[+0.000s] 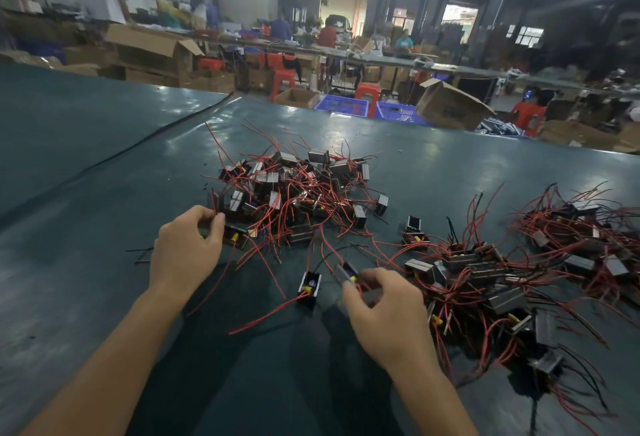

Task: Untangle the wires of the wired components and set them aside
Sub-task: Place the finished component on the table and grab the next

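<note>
While pinching a red wire at the tangled pile (294, 189), left hand (185, 250) is curled nearly closed | loose part (309, 288) lies between hands | right hand (382, 311) grips small part (344, 272) | sorted heap (485, 283) on green table (86, 158).

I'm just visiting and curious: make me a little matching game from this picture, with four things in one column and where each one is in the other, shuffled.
Things:
1. left hand
2. right hand
3. lone component
4. blue crates

Places:
A. on the floor past the table's far edge
B. lying on the table between the two hands
C. at the near edge of the middle tangled pile
D. pinching a component beside the right-hand pile

Pairs: 1-C, 2-D, 3-B, 4-A
</note>
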The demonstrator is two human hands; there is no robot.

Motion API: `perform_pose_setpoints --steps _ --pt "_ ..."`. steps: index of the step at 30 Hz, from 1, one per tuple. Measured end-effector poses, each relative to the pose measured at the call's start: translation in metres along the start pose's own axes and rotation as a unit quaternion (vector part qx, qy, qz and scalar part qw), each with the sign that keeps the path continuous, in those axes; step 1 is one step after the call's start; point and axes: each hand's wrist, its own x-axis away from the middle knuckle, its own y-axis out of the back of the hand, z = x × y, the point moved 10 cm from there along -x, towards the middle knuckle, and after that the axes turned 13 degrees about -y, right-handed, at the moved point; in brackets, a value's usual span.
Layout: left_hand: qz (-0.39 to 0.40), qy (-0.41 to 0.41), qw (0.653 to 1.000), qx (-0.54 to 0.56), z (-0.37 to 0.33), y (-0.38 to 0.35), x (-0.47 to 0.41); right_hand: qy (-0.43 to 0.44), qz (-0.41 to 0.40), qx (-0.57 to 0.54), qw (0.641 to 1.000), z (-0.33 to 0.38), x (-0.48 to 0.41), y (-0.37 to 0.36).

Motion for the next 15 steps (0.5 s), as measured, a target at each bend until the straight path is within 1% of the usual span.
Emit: perform_pose_setpoints --steps 2,4,6,10,15 --pt "0.012 0.005 1.000 -0.009 0.002 -0.001 0.000 -0.006 -0.039 -0.105 0.994 -0.003 -0.006 0.014" --pt "0.029 0.015 0.999 -0.007 0.006 -0.006 0.002 -0.022 -0.047 -0.191 0.980 -0.008 -0.010 0.020" --pt "0.047 0.021 0.999 -0.005 0.007 -0.012 0.003 -0.026 -0.048 -0.248 0.967 -0.010 -0.011 0.022" --pt "0.061 0.021 0.998 -0.005 0.007 -0.017 0.005 0.007 -0.083 -0.303 0.949 -0.006 -0.008 0.034" --pt "0.072 0.019 0.997 0.004 0.007 -0.020 0.007 0.062 -0.168 -0.311 0.933 0.003 0.002 0.062"
